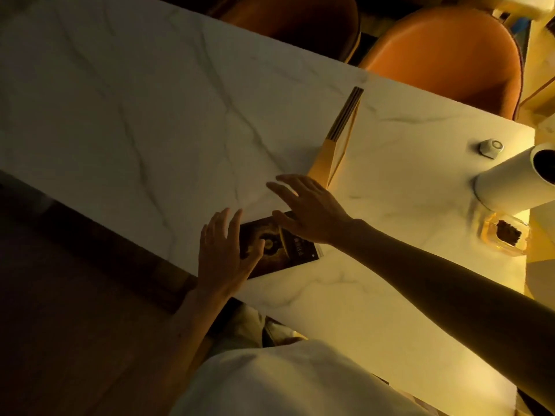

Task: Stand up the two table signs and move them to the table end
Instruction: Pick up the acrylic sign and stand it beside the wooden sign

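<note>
Left hand (223, 250) with fingers spread, released, fingertips resting on dark sign (279, 247) lying flat at near table (150, 115) edge, right hand (309, 208) open, palm down above it, second sign (338, 136) upright mid-table beyond, forearms reaching in from near edge.

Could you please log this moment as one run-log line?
left hand: on flat dark table sign | right hand: open above it | upright gold-edged sign: standing, untouched
</note>
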